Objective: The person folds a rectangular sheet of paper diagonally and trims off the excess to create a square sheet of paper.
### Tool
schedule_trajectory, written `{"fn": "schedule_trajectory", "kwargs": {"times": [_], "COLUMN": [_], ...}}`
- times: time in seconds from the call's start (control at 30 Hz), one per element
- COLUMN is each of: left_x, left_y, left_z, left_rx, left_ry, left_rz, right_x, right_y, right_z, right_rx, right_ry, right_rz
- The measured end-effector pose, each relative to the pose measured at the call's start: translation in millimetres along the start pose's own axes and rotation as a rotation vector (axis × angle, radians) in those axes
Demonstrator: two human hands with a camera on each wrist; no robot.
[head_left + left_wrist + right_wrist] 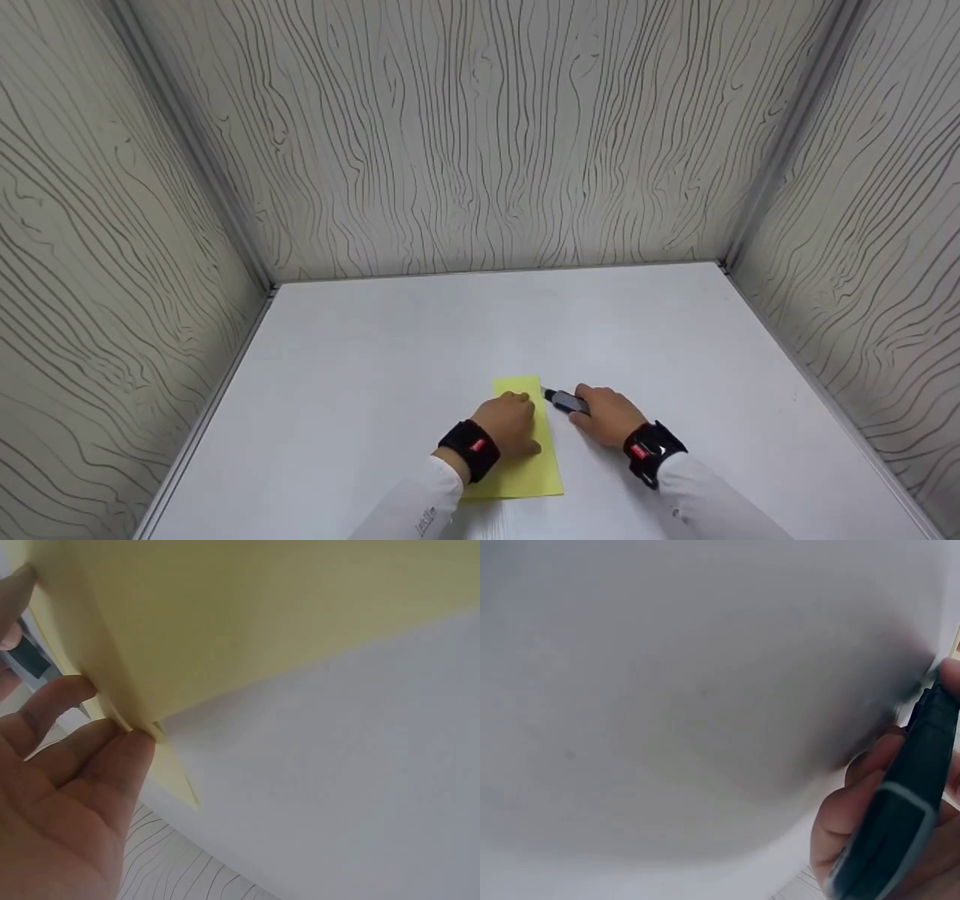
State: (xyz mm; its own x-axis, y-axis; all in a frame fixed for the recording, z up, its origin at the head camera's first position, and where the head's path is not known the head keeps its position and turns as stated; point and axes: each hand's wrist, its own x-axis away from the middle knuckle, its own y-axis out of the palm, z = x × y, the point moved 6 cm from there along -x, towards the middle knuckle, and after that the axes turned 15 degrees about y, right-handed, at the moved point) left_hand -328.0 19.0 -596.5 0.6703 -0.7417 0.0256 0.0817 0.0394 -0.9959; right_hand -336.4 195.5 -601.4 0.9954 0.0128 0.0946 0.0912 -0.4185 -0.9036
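A yellow sheet of paper point(525, 480) lies on the white table, its long side running away from me. In the left wrist view, one layer of the paper point(247, 615) overlaps a narrower strip beneath, as if folded. My left hand point(510, 424) presses the paper down, with fingertips at its edge in the left wrist view. To the right, my right hand point(611, 416) grips a grey and black utility knife point(568, 401), its tip at the paper's right edge near the far corner. The knife's dark handle point(892, 825) fills the right wrist view's lower right.
The white tabletop point(360, 352) stretches around the paper on all sides. Wood-grain patterned panels point(465, 135) stand at the back and both sides, joined by grey metal posts point(202, 157). Each wrist wears a black strap point(470, 450).
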Motion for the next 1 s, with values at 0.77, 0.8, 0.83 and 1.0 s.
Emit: {"fn": "schedule_trajectory", "kwargs": {"times": [0.77, 0.8, 0.83, 1.0], "left_x": [-1.0, -0.1, 0.7, 0.6], "left_y": [-0.8, -2.1, -2.9, -2.4], "left_z": [1.7, 2.3, 2.7, 2.0], "left_rx": [-0.003, -0.007, -0.008, 0.0], "left_ry": [-0.017, -0.016, -0.016, -0.018], "left_rz": [-0.029, -0.031, -0.033, -0.031], "right_x": [-10.8, -11.9, -12.7, -14.1], "right_y": [0.8, 1.5, 1.9, 3.0], "right_z": [0.2, 0.3, 0.3, 1.5], "right_rx": [0.023, 0.024, 0.025, 0.021], "right_ry": [0.005, 0.002, 0.0, 0.013], "right_rz": [0.011, 0.014, 0.015, -0.004]}}
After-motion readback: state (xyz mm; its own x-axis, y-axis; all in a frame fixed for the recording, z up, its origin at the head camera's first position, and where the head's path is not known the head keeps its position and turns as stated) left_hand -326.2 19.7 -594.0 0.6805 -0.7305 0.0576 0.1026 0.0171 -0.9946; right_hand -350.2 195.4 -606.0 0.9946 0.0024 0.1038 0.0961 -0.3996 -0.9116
